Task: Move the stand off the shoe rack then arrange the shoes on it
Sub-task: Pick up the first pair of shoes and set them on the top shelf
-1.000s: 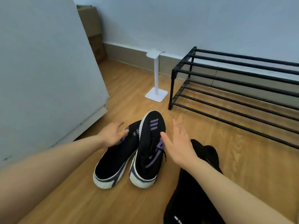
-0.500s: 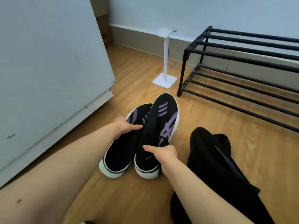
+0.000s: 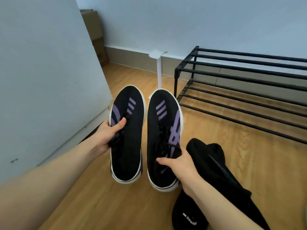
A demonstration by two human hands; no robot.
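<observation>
Two black shoes with purple stripes and white soles are held up above the wooden floor, toes pointing away from me. My left hand (image 3: 108,131) grips the left shoe (image 3: 127,138) at its laces. My right hand (image 3: 178,163) grips the right shoe (image 3: 162,130) near its opening. A white stand (image 3: 158,70) is upright on the floor behind the shoes, its base hidden by them, just left of the black two-tier shoe rack (image 3: 240,70). Both shelves of the rack are bare.
A large white panel (image 3: 41,80) stands on the left. My leg in black trousers (image 3: 216,176) lies at the lower right. Cardboard boxes (image 3: 94,34) sit in the far corner by the pale wall.
Both hands closed on the shoes and lifted them off the floor, moving them apart and toward the camera. The view tilted up a little.
</observation>
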